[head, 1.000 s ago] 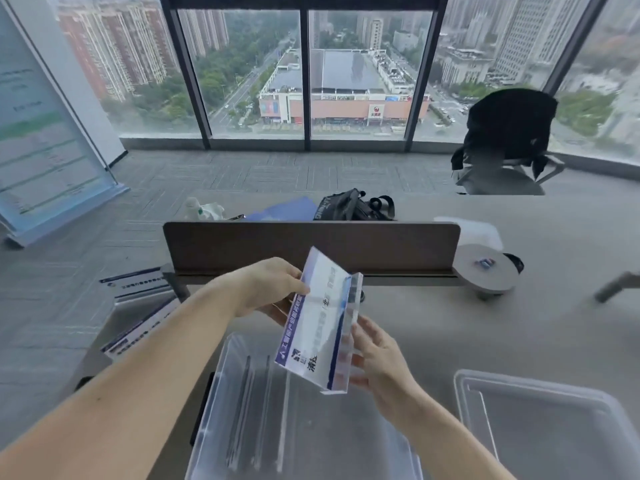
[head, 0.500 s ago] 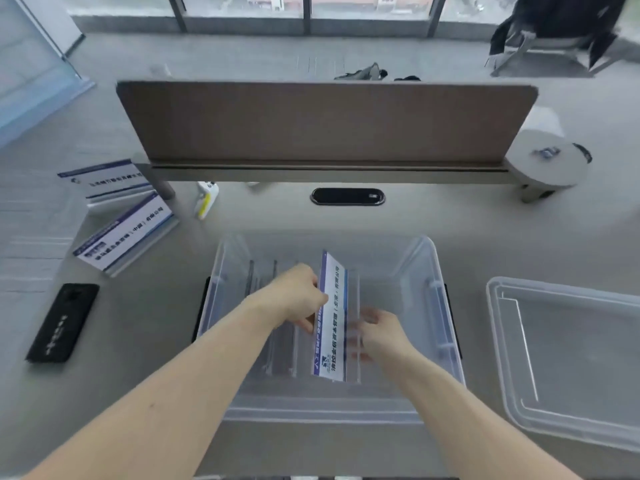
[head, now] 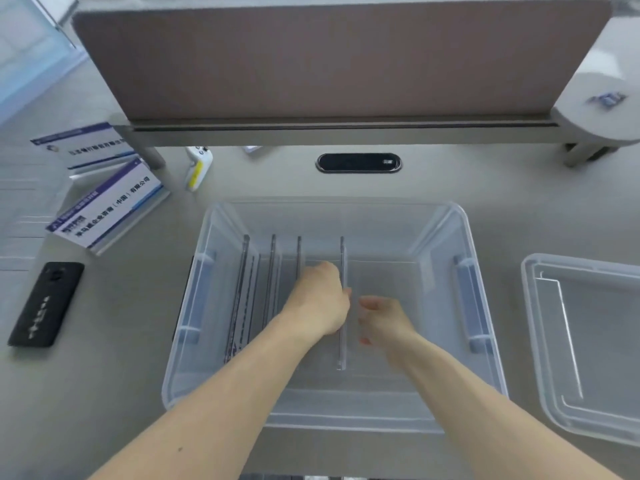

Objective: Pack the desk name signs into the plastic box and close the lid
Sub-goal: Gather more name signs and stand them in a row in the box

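My left hand (head: 318, 299) pinched an upright sign (head: 343, 341) in the box (head: 346, 408), right hand (head: 381, 317) relaxed, empty — lid (head: 595, 341), phone (head: 45, 303) and two loose signs (head: 104, 209) lay outside.

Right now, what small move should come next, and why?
Probably let go and lift out: the sign stands edge-on in the plastic box beside other signs, left hand pinching it, right hand open alongside. Two desk signs lie at left.
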The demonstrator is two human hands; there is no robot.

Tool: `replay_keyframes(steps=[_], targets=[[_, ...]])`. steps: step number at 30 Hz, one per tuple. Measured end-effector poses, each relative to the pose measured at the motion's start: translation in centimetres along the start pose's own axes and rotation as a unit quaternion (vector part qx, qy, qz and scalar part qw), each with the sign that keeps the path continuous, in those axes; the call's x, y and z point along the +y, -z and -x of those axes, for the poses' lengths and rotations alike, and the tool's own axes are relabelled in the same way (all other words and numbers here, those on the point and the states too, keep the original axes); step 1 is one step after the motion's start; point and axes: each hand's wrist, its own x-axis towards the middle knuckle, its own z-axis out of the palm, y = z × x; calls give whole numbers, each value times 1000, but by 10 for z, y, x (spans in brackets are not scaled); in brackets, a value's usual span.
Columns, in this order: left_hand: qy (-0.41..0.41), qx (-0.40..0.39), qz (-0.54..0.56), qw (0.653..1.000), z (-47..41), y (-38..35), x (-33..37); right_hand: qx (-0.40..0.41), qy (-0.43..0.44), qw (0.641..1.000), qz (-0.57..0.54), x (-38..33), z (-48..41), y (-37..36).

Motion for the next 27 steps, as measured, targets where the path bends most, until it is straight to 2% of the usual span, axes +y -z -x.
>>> replay_keyframes(steps=[4,11,16,24,27], targets=[[-6,8,-45,999,1,1,-1,-13,11,1000,7,-1,-3,-8],[17,15,-41,999,-1,12,-18,-44,25,999,19,-5,-7,-24],[26,16,11,999,-4,9,-24,-44,20,999,16,0,-12,-27],[6,42,-11,999,10,22,-24,-60,31,998,2,-15,9,-19],[-5,50,78,996,36,54,-27,-20,81,996,-20,-36,28,-7]])
